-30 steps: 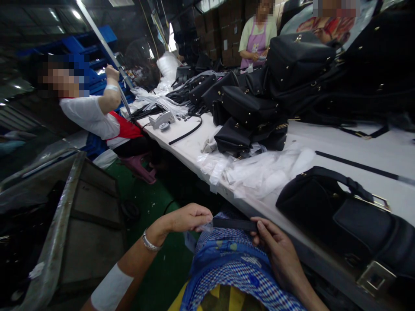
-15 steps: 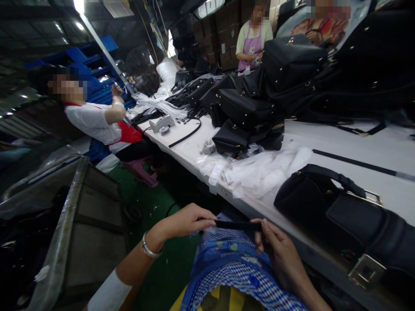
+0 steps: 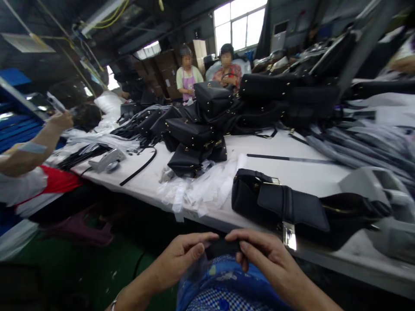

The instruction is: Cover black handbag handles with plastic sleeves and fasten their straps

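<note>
Left hand of mine pinches one end of a short stretch of black strap; my right hand pinches the other between thumb and fingers. The strap is above my blue apron, in front of the white worktop's near edge. Beyond my right hand lies a black bag. Left of it is crumpled white wrapping, with piled black bags behind.

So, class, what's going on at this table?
The left hand and right hand hold a black strap between them, in front of a white table. A black handbag lies near the table's edge, beside crumpled whitish wrapping. More black bags are piled farther back.
</note>
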{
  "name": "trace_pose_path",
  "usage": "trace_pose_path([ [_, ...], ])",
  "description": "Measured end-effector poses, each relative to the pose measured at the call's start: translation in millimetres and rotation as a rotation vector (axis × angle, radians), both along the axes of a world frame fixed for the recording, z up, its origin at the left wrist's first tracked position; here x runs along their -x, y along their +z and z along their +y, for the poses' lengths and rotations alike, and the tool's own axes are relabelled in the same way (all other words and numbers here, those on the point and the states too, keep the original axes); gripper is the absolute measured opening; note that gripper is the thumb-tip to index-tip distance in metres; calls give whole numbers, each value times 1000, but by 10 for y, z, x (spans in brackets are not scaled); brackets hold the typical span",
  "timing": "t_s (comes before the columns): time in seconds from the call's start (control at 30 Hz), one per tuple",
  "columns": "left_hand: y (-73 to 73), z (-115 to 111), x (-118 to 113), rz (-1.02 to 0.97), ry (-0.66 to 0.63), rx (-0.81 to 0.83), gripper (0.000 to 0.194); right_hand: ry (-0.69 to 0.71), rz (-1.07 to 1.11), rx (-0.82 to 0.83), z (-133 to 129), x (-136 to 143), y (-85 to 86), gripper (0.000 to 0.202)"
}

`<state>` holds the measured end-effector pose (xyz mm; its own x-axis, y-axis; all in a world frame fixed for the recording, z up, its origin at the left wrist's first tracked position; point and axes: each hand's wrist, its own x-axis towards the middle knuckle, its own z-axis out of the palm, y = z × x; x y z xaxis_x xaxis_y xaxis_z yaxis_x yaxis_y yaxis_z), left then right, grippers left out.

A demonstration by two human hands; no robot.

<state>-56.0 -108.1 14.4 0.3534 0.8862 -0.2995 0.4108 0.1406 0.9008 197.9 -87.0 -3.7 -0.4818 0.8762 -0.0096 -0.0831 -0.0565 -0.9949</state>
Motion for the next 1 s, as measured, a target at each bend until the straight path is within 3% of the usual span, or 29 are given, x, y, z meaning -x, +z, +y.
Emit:
trace_pose_path([
  [0.07,101,83,-83,-127,-62,122,51,-6,-14,-66,-73,-119,209,26],
  [0.13,269,172,-184,-193,-201,207,52,-31,-19,-94,-152,-244,392,26],
  [0.2,491,263,-333,-194,-348,250,50,-70,-17,-100,-219,-365,541,25],
  [0.33,937,482,-785,-125,-511,381,44,-240,-45,-169,-252,-639,731,22],
  [0.4,1121,655,-1052,-88,-530,302,44,-370,-60,-226,-198,-839,767,24],
  [0.5,1394,1006,-1451,-14,-557,-20,37,-676,-137,-353,-46,-1256,718,32],
  [0.57,1565,1245,-1709,50,-611,-224,31,-930,-292,-442,69,-1568,598,35],
  [0.63,1668,1433,-1958,99,-670,-312,28,-1024,-480,-458,161,-1838,418,37],
  [0.73,1604,1578,-2289,154,-736,-231,25,-874,-465,-401,236,-2064,117,42],
  [0.83,1347,1613,-2521,249,-752,-107,33,-740,-274,-328,272,-2094,-96,42],
  [0.93,1126,1639,-2634,305,-738,-75,46,-747,-176,-313,316,-2029,-174,37],
  [1.0,1064,1671,-2659,322,-730,-59,49,-789,-154,-292,347,-1951,-169,32],
])
